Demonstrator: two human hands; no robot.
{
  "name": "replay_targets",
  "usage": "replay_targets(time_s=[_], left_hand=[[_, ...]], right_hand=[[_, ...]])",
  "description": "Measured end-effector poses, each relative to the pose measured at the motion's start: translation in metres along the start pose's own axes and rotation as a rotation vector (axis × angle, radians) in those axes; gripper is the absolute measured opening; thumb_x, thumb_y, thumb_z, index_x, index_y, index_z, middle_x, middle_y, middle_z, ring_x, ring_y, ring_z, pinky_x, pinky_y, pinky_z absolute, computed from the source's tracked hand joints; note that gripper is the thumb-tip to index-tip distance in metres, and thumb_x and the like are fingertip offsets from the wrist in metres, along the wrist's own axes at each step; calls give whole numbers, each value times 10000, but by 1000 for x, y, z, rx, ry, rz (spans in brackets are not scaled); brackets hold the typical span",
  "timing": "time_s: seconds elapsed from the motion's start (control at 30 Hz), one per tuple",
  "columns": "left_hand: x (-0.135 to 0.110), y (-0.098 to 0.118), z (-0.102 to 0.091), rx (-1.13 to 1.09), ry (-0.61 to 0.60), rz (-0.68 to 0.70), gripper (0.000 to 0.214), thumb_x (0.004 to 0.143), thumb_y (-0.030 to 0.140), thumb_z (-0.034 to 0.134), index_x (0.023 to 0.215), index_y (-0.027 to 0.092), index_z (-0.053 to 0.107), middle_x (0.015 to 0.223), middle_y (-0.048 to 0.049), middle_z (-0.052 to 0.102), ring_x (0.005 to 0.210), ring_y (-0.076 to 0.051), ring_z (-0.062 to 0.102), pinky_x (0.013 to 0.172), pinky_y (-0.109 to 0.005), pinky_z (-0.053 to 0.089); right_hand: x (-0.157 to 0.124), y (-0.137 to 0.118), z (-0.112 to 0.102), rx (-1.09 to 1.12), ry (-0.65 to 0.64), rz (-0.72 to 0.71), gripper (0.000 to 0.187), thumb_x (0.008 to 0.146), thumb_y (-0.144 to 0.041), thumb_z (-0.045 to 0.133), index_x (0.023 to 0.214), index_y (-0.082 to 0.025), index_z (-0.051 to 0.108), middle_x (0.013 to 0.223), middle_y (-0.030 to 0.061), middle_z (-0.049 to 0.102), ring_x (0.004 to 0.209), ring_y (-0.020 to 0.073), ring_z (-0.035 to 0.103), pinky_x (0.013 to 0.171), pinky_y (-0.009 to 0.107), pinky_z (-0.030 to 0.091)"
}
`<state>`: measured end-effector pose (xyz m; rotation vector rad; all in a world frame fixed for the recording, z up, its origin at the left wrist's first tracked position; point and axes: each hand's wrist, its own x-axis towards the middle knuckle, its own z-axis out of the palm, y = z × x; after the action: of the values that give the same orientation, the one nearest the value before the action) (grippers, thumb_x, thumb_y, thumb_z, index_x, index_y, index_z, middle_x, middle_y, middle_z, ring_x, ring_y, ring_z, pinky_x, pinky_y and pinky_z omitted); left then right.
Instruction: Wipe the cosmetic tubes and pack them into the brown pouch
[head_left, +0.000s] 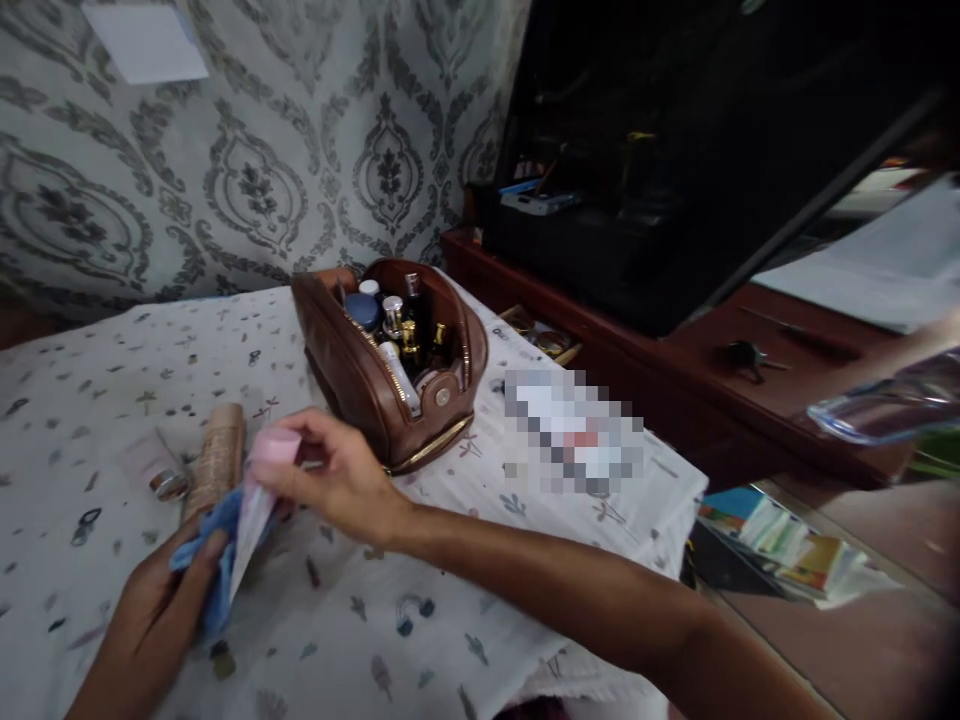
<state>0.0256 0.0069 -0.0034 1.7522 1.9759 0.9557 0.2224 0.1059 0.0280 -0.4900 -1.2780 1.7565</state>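
Note:
My right hand (341, 475) grips the pink cap of a pale squeeze tube (255, 515), which is held at a slant. Around the tube's lower part, my left hand (169, 590) is closed on a blue cloth (217, 600) that touches it. Just behind the hands lies a beige tube (219, 450), with a clear pinkish tube with a shiny cap (156, 465) to its left. Beyond my right hand stands an unzipped brown toiletry bag (356, 375), filled with several bottles with silver, gold, white and blue caps.
A white patterned cloth (420, 620) covers the surface under everything. Right of the bag lies a blurred-out item (574, 425). A dark red cabinet (600, 360) with a large black screen (675, 130) stands at the right, keys (750, 358) on it. Books (795, 545) sit lower right.

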Motion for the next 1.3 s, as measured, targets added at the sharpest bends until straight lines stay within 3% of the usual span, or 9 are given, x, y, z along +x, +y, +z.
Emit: replay_targets(time_s=[0.03, 0.13, 0.23, 0.37, 0.5, 0.67, 0.9, 1.13, 1.3], left_hand=[[1, 10, -2, -57, -84, -6, 473, 910, 645, 510, 964, 238, 744, 842, 8, 728, 795, -218, 678, 728, -277, 593], [2, 32, -3, -129, -96, -14, 505, 929, 640, 497, 806, 190, 691, 724, 0, 651, 687, -173, 602, 639, -241, 528], [0, 38, 0, -157, -63, 9, 514, 960, 609, 482, 734, 173, 634, 689, 0, 595, 637, -142, 539, 611, -233, 478], [-6, 39, 0, -252, 29, 52, 415, 1018, 514, 454, 1067, 178, 693, 956, -43, 702, 831, -162, 631, 812, -272, 529], [-7, 42, -3, -283, 107, 205, 402, 1028, 452, 478, 1310, 214, 636, 1281, -88, 677, 1183, -220, 622, 1064, -363, 479], [-4, 39, -4, -135, 92, 346, 371, 1012, 351, 547, 1353, 220, 606, 1296, -93, 665, 1182, -215, 622, 1027, -362, 507], [1, 34, -8, -110, 36, 280, 295, 1012, 331, 534, 1224, 169, 660, 1090, -76, 718, 978, -183, 666, 880, -308, 527], [6, 31, -13, -427, -16, 18, 274, 962, 417, 583, 1024, 167, 675, 750, 8, 605, 603, -116, 541, 558, -233, 474], [4, 28, -14, -214, 165, 140, 273, 992, 370, 535, 1104, 169, 683, 960, -61, 690, 854, -182, 644, 773, -302, 531]], right_hand=[[1, -2, -1, 39, 1, 38, 528, 655, -574, 859, 935, -225, 580, 830, -33, 599, 670, 106, 560, 578, 229, 508], [4, -5, -4, 95, 59, 63, 542, 654, -565, 856, 932, -226, 537, 726, -73, 584, 513, 62, 492, 445, 187, 435], [2, -3, -3, 54, 67, 85, 601, 660, -469, 883, 1124, -240, 578, 662, -112, 552, 436, 37, 425, 378, 160, 345], [-3, 3, 1, -41, 23, 151, 432, 700, -479, 846, 998, -214, 679, 568, -113, 517, 382, 35, 412, 328, 162, 325], [-7, 4, 5, -62, -103, 241, 423, 740, -557, 789, 950, -210, 667, 594, -82, 591, 462, 88, 574, 400, 200, 514], [-9, 2, 6, -105, -107, 233, 466, 749, -597, 774, 949, -194, 651, 672, -47, 643, 497, 100, 623, 431, 217, 559], [-6, 2, 2, -96, 117, 146, 487, 734, -644, 774, 737, -206, 559, 553, -79, 530, 380, 58, 491, 318, 159, 393], [-3, -9, 1, -4, -31, 210, 442, 685, -464, 850, 990, -237, 626, 692, -82, 609, 478, 70, 555, 390, 173, 445], [-1, -4, -3, -61, -72, 175, 360, 705, -452, 849, 936, -211, 714, 734, -42, 662, 534, 78, 584, 464, 203, 482]])
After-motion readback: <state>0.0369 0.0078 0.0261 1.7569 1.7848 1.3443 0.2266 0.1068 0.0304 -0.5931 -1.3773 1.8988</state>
